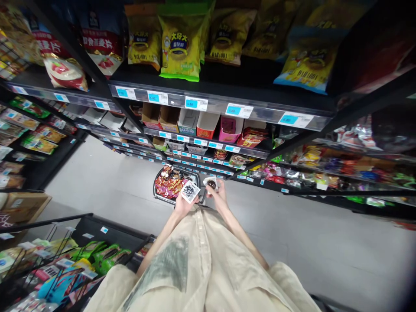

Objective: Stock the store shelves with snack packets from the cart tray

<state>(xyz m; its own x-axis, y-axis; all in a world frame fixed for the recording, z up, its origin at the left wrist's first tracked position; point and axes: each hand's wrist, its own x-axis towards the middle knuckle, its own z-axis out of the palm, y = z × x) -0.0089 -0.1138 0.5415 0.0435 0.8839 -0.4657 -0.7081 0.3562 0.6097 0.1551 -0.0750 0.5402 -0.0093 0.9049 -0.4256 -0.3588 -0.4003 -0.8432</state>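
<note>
I stand in a shop aisle looking down my own pale shirt, both arms stretched out in front of me. My left hand grips a small white card printed with a black square code, pinched at its lower edge and tilted so its face points up at me. My right hand is closed around a small clear packet with something dark inside; the packet sits at my fingertips, just beside the card and a little farther from me. The two hands are near each other, almost touching, with the card left of the packet. Just beyond them, on the floor, stands a basket full of red packets, slightly left of my hands, so my left hand is the nearer one to it. Ahead rise dark shelves with blue-and-white price tags; one seems to read 6.80. On the top shelf hang yellow snack bags marked DAHAODA with Chinese characters above. The card's code is too small to make out further.
</note>
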